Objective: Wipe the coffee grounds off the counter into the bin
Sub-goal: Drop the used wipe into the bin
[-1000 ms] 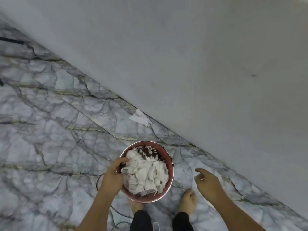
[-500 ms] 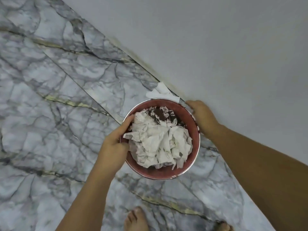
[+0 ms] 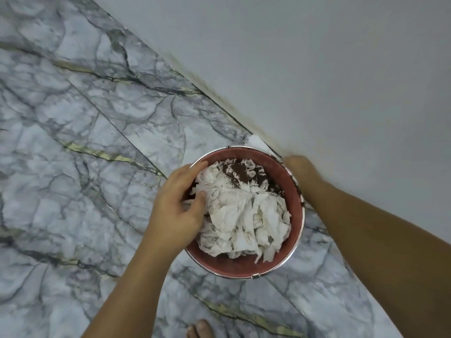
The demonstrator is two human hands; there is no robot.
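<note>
A round dark-red bin (image 3: 244, 267) with a metal rim stands on the marble floor by the wall. Crumpled white paper towels (image 3: 244, 211) fill it, with brown coffee grounds (image 3: 236, 170) scattered on top at the far side. My left hand (image 3: 178, 208) grips the bin's left rim, thumb inside against the paper and fingers outside. My right hand (image 3: 299, 172) is blurred against the outside of the bin's far right rim, and its fingers are hidden behind the rim.
A small white paper scrap (image 3: 257, 142) lies on the floor between the bin and the grey wall (image 3: 341, 69). Grey veined marble floor (image 3: 73, 142) spreads to the left. The toes of my bare foot (image 3: 200, 329) show at the bottom edge.
The view has come closer to the bin. My right hand went from the open floor to the bin's far right rim. My left hand stayed on the left rim.
</note>
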